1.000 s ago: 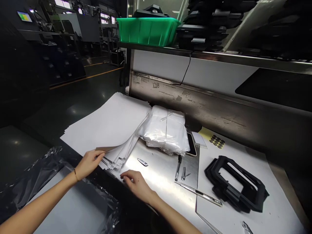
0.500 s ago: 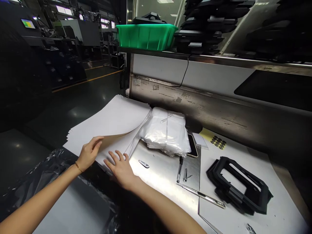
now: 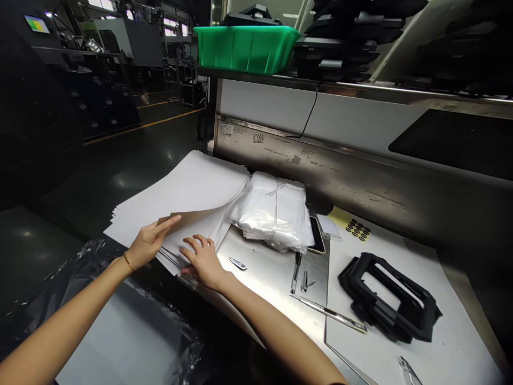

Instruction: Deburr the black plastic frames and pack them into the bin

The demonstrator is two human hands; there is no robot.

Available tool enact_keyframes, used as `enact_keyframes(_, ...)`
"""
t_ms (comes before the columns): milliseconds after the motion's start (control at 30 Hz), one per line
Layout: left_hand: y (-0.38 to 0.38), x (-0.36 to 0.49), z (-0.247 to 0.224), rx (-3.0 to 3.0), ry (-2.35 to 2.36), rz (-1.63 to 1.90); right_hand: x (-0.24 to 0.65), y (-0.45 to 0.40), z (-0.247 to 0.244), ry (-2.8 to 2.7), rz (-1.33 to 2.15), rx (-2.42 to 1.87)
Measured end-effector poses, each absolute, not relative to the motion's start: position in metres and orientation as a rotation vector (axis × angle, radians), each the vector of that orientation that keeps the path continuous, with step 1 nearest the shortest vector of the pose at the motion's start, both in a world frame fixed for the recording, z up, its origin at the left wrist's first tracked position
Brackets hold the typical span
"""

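A thick stack of white paper sheets [image 3: 180,192] lies fanned across the near left of the steel bench [image 3: 264,272], with its far part overhanging the bench's left side. My left hand [image 3: 148,243] grips the stack's near edge, and a shaded sheet curls up beside its fingers. My right hand [image 3: 202,262] rests on the near corner of the stack, fingers spread. Right of the paper sits a white bundle wrapped in clear plastic [image 3: 272,211]. A small metal clip [image 3: 238,263] lies on the steel close to my right hand.
A phone [image 3: 316,235], a pen-like tool [image 3: 295,272] and a long steel blade [image 3: 332,315] lie on the bench. Black plastic frames [image 3: 388,299] sit on a white sheet [image 3: 452,315]. A green crate [image 3: 246,48] stands on the shelf above. Black film [image 3: 96,272] lies at left.
My right hand has moved from the steel bench onto the near corner of the paper stack. The lifted sheets have settled lower beside my left hand.
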State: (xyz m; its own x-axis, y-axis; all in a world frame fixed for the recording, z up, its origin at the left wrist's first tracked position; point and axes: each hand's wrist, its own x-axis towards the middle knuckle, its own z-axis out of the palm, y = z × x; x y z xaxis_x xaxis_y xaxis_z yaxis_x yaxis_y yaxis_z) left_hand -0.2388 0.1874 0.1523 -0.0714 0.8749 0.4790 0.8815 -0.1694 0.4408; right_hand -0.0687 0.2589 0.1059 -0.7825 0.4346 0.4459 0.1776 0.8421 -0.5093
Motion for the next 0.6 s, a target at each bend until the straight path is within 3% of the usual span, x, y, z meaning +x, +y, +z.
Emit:
enact_keyframes(167,0.187,-0.233,0.158,-2.313,-1.967,-0.891,-0.082,0.272,0.116,-2.356,0.605,-0.585)
enact_keyframes(333,0.195,-0.232,0.146,-2.19,-1.897,-0.956,-0.077,0.277,0.133,-2.27,0.534,-0.664)
enact_keyframes(600,0.197,-0.241,0.15,-2.064,-1.826,-0.972,-0.078,0.269,0.091,-2.62,0.486,-0.305)
